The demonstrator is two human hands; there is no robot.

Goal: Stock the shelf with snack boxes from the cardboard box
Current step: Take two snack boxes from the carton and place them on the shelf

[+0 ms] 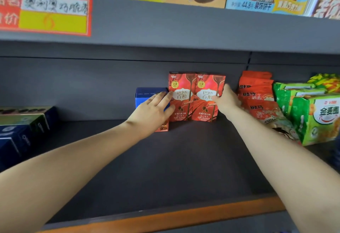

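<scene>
At the centre of the frame 2 red snack boxes stand upright side by side, touching, deep on the dark shelf close to its back panel, their printed fronts turned outward so a shopper can read them. The left red box and the right red box are flanked by both hands, which looks like a squaring-up move: pressure from each side keeps the pair flush and stops either one tipping. The left hand lies with its fingers straight and slightly apart, the tips touching the left edge of the left red box, and the palm covers part of a blue box standing just behind and to the left; a small piece of another reddish-brown box shows under the wrist, too hidden to tell how it stands. The right hand has its fingers curled around the right edge of the right red box, thumb on the front face, gripping it to steady it. To the right of the frame, orange-red snack bags lean near the boxes, with green bags beyond them; at the left edge lie dark blue boxes. A wide stretch of shelf in front, down to the orange edge strip, suggests more rows will go in, so the stocking seems early. The cardboard box is not in view.
</scene>
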